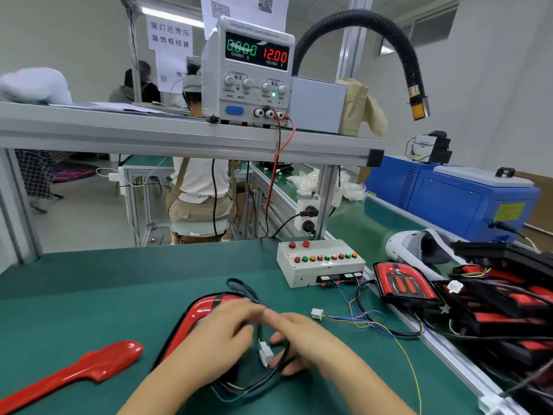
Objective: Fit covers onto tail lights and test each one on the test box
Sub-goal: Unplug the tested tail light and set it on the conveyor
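Most of the tail light (196, 317) is hidden. It lies on the green worktop (89, 283) near the middle of the near edge, and only its glossy red curve and dark rim show past the left hand (220, 339) lying over it. That hand's fingers are smeared by motion, so it cannot be told whether they grasp anything or merely rest there. The black cable (239, 287) loops out behind the light and comes back round under both hands, and its lower run is partly covered by the wrists.

The right hand (302, 339) sits just beside the left. Its thumb and lower fingers are curled round the black cable next to the white plug (265, 354), and its forefinger reaches towards the left fingertips.

A separate red cover (89, 366) lies flat towards the near left corner, its end cut off by the frame.

The test box (320, 263), with its rows of coloured lamps, stands near the right edge. Thin wires run from its front to a loose white connector (317, 313) lying on the worktop, apart from the hands.

Past the right edge, dark trays (508, 256) are stacked and hold red tail lights, tangled with wires and too cluttered to count. One second tail light (404, 283) lies face up beside them.

On the shelf (149, 136) above, the power supply (248, 73) reads 0.000 and 12.00.
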